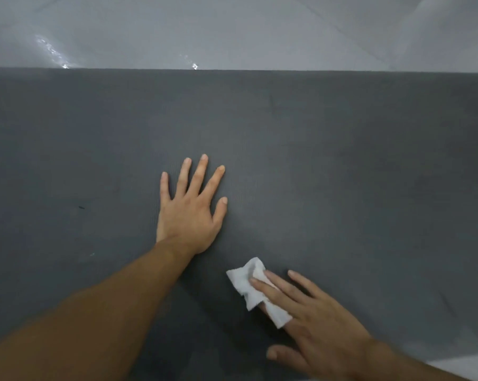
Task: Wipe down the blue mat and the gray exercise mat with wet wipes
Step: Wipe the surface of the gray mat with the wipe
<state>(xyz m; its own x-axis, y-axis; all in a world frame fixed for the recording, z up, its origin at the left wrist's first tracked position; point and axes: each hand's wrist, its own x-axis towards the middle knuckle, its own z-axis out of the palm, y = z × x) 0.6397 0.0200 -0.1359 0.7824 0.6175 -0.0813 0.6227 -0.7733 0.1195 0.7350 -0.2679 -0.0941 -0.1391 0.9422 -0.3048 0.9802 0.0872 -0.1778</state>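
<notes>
Wiping stage, head view. The gray exercise mat [342,160] is lying flat on the pale tiled floor [232,31], filling most of the view. Its far edge is running straight from left to right, and it is passing out of view on both sides, so its long axis is probably lying left to right, across the person's line of sight. The left hand [188,213] is resting palm-down near the middle of the mat, fingers straight and spread wide, holding nothing. The right hand [314,320], nearer and to the right, is pressing a crumpled white wet wipe [246,281] onto the mat. Its fingers [271,288] are lying nearly straight, one over the wipe, while a fold of the wipe is lapping over another. For a sound stroke, the person is best bracing the mat with the left hand, pressing evenly, and wiping in overlapping passes along the long axis. The blue mat is not showing.
</notes>
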